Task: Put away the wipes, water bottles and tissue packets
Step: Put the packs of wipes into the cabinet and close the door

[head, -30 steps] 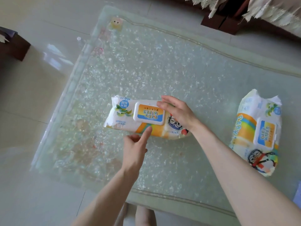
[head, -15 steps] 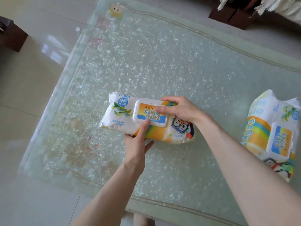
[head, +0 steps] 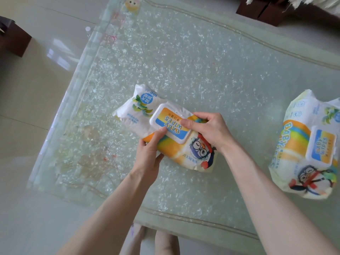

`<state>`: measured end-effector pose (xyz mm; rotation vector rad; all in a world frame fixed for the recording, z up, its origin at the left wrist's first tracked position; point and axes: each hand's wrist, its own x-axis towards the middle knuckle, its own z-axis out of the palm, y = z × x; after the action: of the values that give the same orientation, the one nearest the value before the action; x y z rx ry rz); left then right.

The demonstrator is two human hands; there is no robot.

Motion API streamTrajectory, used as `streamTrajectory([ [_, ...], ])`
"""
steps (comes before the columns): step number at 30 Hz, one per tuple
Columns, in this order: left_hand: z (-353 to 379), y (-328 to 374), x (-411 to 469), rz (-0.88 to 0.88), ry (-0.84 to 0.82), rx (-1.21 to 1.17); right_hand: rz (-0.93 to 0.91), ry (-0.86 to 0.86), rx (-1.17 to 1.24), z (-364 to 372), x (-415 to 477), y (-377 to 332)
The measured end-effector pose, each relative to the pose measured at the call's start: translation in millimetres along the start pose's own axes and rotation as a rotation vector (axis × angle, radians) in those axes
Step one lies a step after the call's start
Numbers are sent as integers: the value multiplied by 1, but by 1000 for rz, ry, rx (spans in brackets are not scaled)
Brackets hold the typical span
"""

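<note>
A white and orange pack of baby wipes [head: 139, 115], with a blue and orange lid and a penguin picture, is held over the middle of the glass table [head: 211, 67]. My left hand [head: 150, 151] grips its near edge, thumb on top beside the lid. My right hand [head: 209, 129] grips it from the far side, thumb lying across the lid. A second pack of the same wipes [head: 303, 150] lies on the table at the right, apart from both hands.
The table's left edge [head: 60, 124] and near edge [head: 193, 219] drop to a pale tiled floor. Dark wooden furniture stands at the far left [head: 12, 39] and top right [head: 266, 10]. My feet [head: 165, 243] show below the near edge.
Both hands have closed round the middle pack and lifted it off the table, turning it slightly; a second ago they only touched it.
</note>
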<state>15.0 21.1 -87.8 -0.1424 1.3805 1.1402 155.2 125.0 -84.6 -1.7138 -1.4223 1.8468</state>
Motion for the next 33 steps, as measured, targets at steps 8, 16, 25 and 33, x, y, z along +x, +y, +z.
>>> streamTrajectory([
  [8, -28, 20, -12, 27, -123, 75, -16, 117, 198, 37, -54, 26],
  [16, -71, 27, -27, -8, -235, 207, 125, 65, 430, 78, -97, 45],
  [25, -97, 13, -32, -37, -359, 305, 148, -20, 553, 100, -122, 70],
  [33, -113, -6, -44, -39, -390, 315, 117, 56, 589, 116, -144, 90],
])
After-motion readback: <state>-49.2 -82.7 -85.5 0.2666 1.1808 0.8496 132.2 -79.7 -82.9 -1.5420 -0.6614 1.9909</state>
